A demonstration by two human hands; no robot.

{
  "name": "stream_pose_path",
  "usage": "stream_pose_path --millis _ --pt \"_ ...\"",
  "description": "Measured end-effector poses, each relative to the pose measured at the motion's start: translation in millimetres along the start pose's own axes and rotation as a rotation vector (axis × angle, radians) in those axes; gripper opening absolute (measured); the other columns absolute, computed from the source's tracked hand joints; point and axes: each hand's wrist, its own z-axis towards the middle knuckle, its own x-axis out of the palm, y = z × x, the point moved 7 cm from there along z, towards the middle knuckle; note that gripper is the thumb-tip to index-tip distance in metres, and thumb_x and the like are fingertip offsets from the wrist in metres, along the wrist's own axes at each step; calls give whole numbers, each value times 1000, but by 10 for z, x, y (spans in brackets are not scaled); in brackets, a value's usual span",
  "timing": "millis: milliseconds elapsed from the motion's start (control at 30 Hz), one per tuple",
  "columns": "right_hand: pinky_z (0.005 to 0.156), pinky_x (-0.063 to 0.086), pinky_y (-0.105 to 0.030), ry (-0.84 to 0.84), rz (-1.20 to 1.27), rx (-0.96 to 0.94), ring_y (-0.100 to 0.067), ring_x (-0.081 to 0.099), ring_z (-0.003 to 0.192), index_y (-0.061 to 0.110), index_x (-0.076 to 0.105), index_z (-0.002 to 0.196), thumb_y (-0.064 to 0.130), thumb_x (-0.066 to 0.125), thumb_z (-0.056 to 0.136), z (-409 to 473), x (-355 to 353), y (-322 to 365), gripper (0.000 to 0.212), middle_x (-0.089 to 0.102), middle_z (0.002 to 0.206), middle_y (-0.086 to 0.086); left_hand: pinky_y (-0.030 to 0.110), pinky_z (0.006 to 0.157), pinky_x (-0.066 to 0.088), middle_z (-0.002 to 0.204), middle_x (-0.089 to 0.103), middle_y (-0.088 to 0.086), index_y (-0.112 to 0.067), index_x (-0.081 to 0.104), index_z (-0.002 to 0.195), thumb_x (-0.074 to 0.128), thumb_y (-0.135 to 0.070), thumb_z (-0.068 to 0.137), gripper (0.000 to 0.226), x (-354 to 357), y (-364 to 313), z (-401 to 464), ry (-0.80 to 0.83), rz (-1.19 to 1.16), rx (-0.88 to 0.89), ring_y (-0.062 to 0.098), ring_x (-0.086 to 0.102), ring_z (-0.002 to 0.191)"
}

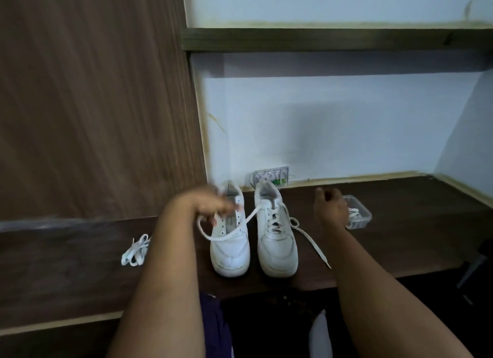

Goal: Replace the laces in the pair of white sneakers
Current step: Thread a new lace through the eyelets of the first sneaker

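Two white sneakers stand side by side on the dark wooden desk (pixel 400 245), toes toward me. The left sneaker (pixel 230 248) has bare eyelets. The right sneaker (pixel 277 240) is laced, and one lace end (pixel 312 244) trails off to its right. My left hand (pixel 210 201) hovers over the left sneaker and pinches a loose white lace (pixel 213 235) that loops down across its toe. My right hand (pixel 329 206) reaches over a clear plastic container (pixel 360 213) with a white lace inside; its fingertips are hidden.
A bundled white lace (pixel 136 251) lies on the desk at the left. A wood-grain panel (pixel 93 104) rises at the left. A shelf (pixel 333 38) runs above, and a wall socket (pixel 270 176) sits behind the sneakers.
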Motion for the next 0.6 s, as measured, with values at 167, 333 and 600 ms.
stream_pose_path --millis 167,333,600 --pt "88 48 -40 381 -358 -363 -35 57 105 26 60 116 31 46 90 -198 622 111 30 62 113 -10 30 77 48 112 68 7 -9 67 101 66 -47 85 41 456 -192 345 -29 518 -16 20 59 84" --pt "97 41 -42 537 -496 -396 -35 44 112 37 48 134 33 36 98 -269 935 133 38 41 126 -10 34 89 48 124 62 9 -10 60 121 54 -25 96 30 573 -413 482 -454 157 -45 27 59 114" --pt "75 46 -28 557 -353 -269 -27 61 94 15 62 106 36 52 93 -2 1107 196 27 66 102 -13 30 75 39 123 63 10 -9 60 125 47 -48 94 52 798 -435 1057 -311 -76 -215 25 60 112"
